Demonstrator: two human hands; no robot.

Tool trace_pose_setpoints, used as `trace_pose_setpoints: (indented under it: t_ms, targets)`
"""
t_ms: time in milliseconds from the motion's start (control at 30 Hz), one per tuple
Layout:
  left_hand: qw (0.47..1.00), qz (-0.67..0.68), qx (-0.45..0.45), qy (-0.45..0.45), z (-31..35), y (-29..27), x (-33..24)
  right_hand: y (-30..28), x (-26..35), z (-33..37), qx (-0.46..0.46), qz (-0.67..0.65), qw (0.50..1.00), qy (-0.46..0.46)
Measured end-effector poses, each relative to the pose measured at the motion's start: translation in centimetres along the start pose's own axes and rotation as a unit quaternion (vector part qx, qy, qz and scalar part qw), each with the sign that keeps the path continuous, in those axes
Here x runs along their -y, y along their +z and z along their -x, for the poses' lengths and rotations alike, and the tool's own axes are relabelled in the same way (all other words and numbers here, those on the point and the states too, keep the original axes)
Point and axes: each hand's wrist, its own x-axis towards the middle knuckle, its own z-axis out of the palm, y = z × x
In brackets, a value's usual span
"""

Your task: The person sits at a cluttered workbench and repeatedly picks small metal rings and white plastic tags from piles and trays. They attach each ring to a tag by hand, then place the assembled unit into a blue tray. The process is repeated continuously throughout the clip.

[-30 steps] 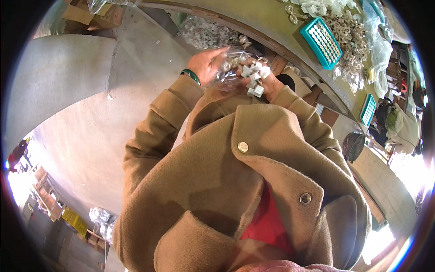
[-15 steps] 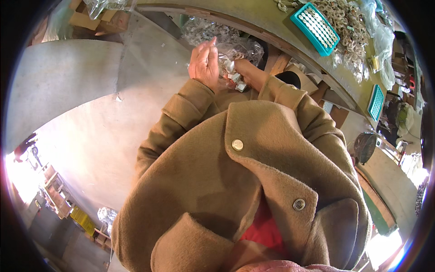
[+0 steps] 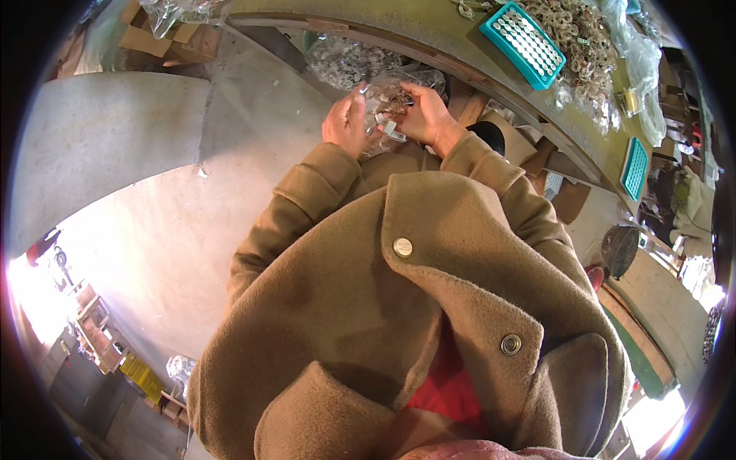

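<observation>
In the upper centre of the frame I see the left hand [image 3: 345,123] and the right hand [image 3: 424,115] both closed on a crinkled clear plastic bag of small pale parts [image 3: 386,103], held between them. The bag sits just below the edge of the long olive-green workbench [image 3: 429,34]. A turquoise perforated plastic tray [image 3: 525,42] lies on that bench, upper right, well apart from the hands.

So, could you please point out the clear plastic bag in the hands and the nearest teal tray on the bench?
clear plastic bag [image 3: 383,103], head view, crinkled middle between both hands.
teal tray [image 3: 524,44], head view, centre of its gridded top.
</observation>
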Motion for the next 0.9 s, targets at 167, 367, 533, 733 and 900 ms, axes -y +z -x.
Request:
trace_pose_setpoints:
  t_ms: [167, 367, 533, 733, 900]
  targets:
    - [0.981, 0.167, -0.018, -0.096, -0.4, 0.8, 2.1, -0.4, -0.7, 1.0, -0.066, 0.242, 0.966, -0.065]
    - [0.996, 0.071, -0.014, -0.05, -0.1, 1.0, 3.0, -2.8, -1.9, 1.5, -0.044, 0.797, 0.467, -0.382]
    - [0.994, 0.078, 0.014, -0.07, -0.4, 1.1, 2.2, 1.9, -0.6, 3.4, -0.045, 0.671, 0.662, -0.332]
    - [0.968, 0.198, 0.049, -0.145, -0.4, 1.0, 1.4, 12.4, 5.7, 4.0, -0.036, 0.646, 0.461, -0.608]
    - [0.982, 0.148, 0.041, -0.109, -0.6, 0.3, 1.1, 19.0, 10.2, -2.4, -0.169, 0.747, 0.343, -0.544]
